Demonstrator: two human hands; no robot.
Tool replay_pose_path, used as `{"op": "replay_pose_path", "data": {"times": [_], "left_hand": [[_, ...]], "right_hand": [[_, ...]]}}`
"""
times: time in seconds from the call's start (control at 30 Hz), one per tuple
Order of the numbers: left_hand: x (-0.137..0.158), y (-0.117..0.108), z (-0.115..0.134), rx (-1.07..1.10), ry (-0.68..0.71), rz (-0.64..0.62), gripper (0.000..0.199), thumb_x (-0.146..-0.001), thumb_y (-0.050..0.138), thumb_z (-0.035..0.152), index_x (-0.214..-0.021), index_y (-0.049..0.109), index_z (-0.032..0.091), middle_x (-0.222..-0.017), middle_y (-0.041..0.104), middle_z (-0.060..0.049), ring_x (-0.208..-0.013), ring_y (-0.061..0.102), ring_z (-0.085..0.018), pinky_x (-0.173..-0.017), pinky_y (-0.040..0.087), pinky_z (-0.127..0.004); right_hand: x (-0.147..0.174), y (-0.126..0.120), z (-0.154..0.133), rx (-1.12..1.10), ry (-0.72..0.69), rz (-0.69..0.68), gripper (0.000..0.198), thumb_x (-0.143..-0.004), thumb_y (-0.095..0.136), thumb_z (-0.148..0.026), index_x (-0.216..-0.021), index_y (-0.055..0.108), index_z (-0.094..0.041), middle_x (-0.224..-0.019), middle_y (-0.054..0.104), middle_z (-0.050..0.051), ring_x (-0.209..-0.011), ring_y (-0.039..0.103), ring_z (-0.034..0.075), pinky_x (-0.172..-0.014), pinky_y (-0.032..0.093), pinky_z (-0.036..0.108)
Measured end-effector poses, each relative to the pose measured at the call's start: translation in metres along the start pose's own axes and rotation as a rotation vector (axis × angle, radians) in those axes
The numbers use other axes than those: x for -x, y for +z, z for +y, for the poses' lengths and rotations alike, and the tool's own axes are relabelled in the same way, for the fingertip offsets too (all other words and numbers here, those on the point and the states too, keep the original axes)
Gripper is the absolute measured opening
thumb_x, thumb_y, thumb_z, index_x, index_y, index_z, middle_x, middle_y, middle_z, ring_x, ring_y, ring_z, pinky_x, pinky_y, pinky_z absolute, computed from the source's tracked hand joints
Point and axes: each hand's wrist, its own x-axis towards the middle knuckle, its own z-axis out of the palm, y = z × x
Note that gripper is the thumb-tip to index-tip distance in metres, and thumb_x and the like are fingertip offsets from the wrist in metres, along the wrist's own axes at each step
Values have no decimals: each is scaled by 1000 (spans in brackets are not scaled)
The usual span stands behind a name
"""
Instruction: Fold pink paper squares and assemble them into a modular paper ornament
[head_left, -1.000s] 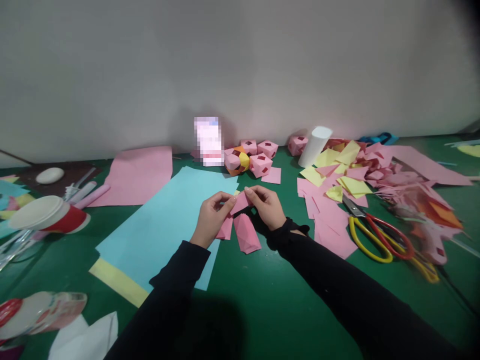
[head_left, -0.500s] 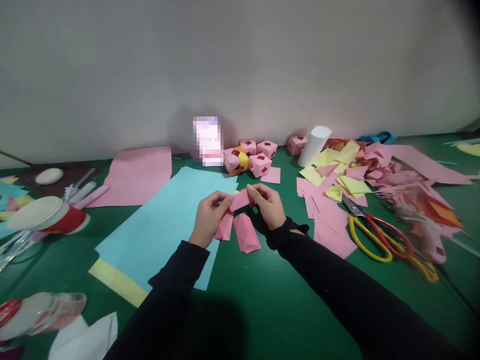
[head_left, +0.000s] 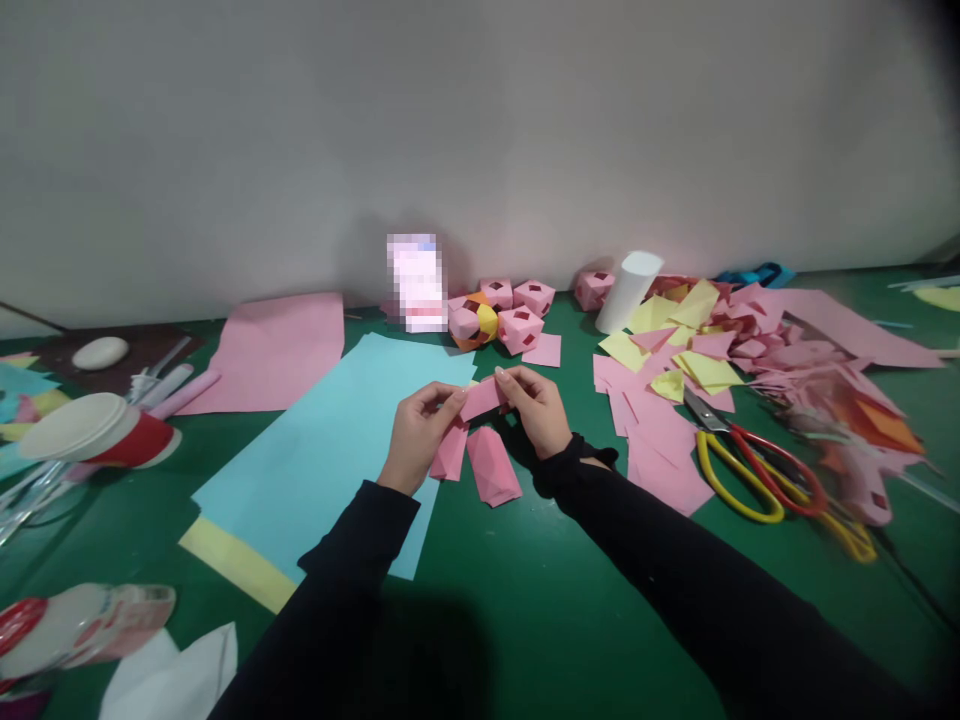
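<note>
Between my two hands is a small folded strip of pink paper (head_left: pixel 482 399). My left hand (head_left: pixel 417 432) pinches its left end, thumb on top. At the right end, the thumb and fingers of my right hand (head_left: pixel 537 408) grip it. Just below lie a folded pink paper piece (head_left: pixel 493 468) on the green table and another pink piece (head_left: pixel 450 455), partly hidden by my left hand. A large light blue sheet (head_left: pixel 315 450) spreads under and beside my left hand. Behind my hands sit several pink folded paper balls (head_left: pixel 520 328) with diamond-shaped holes, one with orange and yellow parts.
Scissors (head_left: pixel 739 470) with red and yellow handles lie right, near pink and yellow paper scraps (head_left: pixel 660 450). A white paper tube (head_left: pixel 628 292) leans by the wall. A blurred-out phone-like screen (head_left: pixel 418 283) stands behind. Left are a paper cup (head_left: pixel 97 430) and a bottle (head_left: pixel 82 625).
</note>
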Motion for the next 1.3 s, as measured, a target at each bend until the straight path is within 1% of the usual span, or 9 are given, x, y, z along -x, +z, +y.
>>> {"op": "replay_pose_path", "data": {"times": [0.47,0.63,0.73,0.83,0.9,1.03,1.1,1.2,1.3], "left_hand": [[0,-1,0,40,-7,29,24,-73,75,37,-69,66,15,-70,64,0,-66,55,-12,-65,46,-24],[-1,-2,-2,90,-19,83,26,-73,75,40,-72,66,16,-71,63,0,-64,55,-12,-65,50,-26],[-1,-1,-3,93,-11,85,27,-74,74,43,-77,67,16,-75,65,0,-65,57,-12,-66,51,-26],[1,1,-2,-3,53,96,28,-77,72,44,-82,69,17,-80,67,-2,-69,60,-14,-66,51,-26],[5,2,1,-120,150,129,27,-80,68,44,-88,70,17,-87,69,-4,-78,63,-17,-68,51,-27],[19,-3,12,-389,346,148,25,-87,61,41,-97,70,20,-98,70,-6,-94,64,-19,-75,50,-29],[29,-12,18,-506,387,89,25,-87,60,42,-96,70,21,-97,70,-6,-94,64,-20,-80,51,-32],[44,-32,21,-638,328,-39,34,-83,63,48,-106,68,24,-112,68,-8,-107,61,-25,-92,49,-40],[55,-49,17,-743,187,-161,68,-71,73,54,-131,56,27,-140,53,-11,-130,48,-33,-105,42,-48]], "right_hand": [[0,0,0,14,11,25,39,-78,65,-56,-75,65,-17,-66,60,-1,-57,52,11,-52,45,25],[0,0,-1,-8,43,4,40,-71,71,-56,-80,65,-17,-68,64,1,-60,59,13,-53,47,25],[-2,0,2,-43,53,48,40,-68,75,-53,-81,63,-18,-63,63,-1,-57,59,12,-53,47,25],[-3,-2,5,-96,38,128,41,-66,76,-49,-90,60,-19,-60,61,-4,-55,58,12,-53,46,24],[-2,-6,5,-106,20,153,40,-68,75,-47,-93,60,-19,-59,60,-5,-54,57,12,-52,46,24],[10,-25,-1,5,-49,124,34,-75,70,-47,-92,66,-17,-62,57,-4,-48,47,8,-47,41,24],[20,-39,-5,101,-42,54,34,-79,67,-47,-94,68,-17,-65,59,-2,-47,45,8,-46,39,23],[36,-57,-8,276,12,-98,34,-81,64,-48,-94,71,-17,-62,60,-1,-48,47,10,-45,38,23],[45,-64,-10,395,46,-193,33,-83,62,-46,-94,73,-17,-62,63,0,-45,49,9,-42,38,22]]}}
